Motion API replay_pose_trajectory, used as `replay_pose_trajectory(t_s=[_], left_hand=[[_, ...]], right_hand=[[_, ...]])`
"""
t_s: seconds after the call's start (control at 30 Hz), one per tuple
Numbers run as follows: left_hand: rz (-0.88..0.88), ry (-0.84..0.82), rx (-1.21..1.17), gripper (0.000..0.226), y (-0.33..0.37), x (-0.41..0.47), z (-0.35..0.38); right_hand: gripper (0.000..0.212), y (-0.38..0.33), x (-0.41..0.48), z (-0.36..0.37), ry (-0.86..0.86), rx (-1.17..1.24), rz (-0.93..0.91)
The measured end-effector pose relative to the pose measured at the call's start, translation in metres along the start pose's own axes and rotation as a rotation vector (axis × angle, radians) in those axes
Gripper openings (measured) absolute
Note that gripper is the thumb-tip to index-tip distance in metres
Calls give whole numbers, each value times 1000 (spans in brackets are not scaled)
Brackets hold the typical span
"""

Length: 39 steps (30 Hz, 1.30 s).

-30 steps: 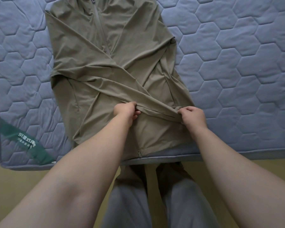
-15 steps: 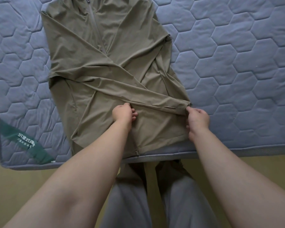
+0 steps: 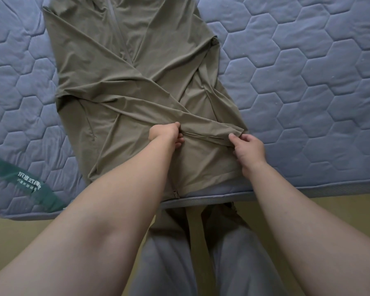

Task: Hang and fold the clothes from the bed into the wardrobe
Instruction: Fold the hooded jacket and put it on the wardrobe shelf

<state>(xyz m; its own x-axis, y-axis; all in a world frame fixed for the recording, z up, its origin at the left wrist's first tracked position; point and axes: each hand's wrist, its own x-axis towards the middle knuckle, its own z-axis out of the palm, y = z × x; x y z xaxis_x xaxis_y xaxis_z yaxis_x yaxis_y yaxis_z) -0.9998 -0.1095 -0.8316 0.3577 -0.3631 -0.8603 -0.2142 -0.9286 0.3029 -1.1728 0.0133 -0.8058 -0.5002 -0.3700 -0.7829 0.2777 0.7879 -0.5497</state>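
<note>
An olive-green zip jacket lies flat on the blue quilted mattress, hem toward me, both sleeves folded across its front. My left hand pinches the lower edge of the crossed sleeve near the jacket's middle. My right hand holds the cuff end of that sleeve at the jacket's right side, thumb and fingers curled on the cloth. The zip pull sits at the hem by the mattress edge.
The mattress front edge runs across below my hands, with a green label strip at its left corner. Beyond the edge are a yellowish floor and my legs in grey trousers.
The sleeve end has been drawn a little further right and flatter across the jacket. My right hand shifted outward to the cuff; my left hand stayed near the middle.
</note>
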Motion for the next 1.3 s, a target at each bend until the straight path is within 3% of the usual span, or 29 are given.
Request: replay_pose_trajectory(t_s=[0.07, 0.23, 0.3, 0.33, 0.47, 0.53, 0.6, 0.73, 0.8, 0.87, 0.93, 1.1, 1.2, 1.3], left_hand=[[-2, 3, 8, 19, 1, -2, 1], [59, -63, -67, 20, -8, -8, -3], [99, -98, -116, 22, -17, -10, -9], [114, -110, -142, 22, -22, -12, -12], [130, -140, -158, 24, -41, -18, -24], [130, -139, -116, 25, -48, -17, -29], [128, -134, -82, 26, -52, -15, -32], [87, -104, -68, 23, -48, -12, -34], [57, -103, -37, 21, -43, -11, -32], [24, -118, -6, 18, -39, -8, -30], [-3, -136, 9, 16, -38, -5, -28], [-20, -133, 38, 29, -38, 0, -26], [-20, -125, 67, 29, -37, 2, -27], [-32, -128, 76, 22, -35, 2, -27]], right_hand=[[11, -3, -3, -1, -36, -1, 9], [20, 2, -11, -4, -86, -16, 102], [3, 8, -13, -6, -108, -68, 139], [11, 10, -14, -7, -119, -64, 174], [90, 12, -10, -8, -129, -37, 300], [109, 9, -7, -5, -80, -80, 300], [103, 4, -3, -1, 15, -19, 300], [33, -10, -2, 6, -37, 96, 367], [12, -10, -3, 5, -58, 105, 293], [21, -7, -9, 2, -90, 164, 159], [25, 0, -14, -3, -142, 242, 141], [26, 13, -16, -7, -271, 335, 344], [53, 13, -8, 0, -334, 243, 402], [57, 12, 0, 6, -237, 105, 295]])
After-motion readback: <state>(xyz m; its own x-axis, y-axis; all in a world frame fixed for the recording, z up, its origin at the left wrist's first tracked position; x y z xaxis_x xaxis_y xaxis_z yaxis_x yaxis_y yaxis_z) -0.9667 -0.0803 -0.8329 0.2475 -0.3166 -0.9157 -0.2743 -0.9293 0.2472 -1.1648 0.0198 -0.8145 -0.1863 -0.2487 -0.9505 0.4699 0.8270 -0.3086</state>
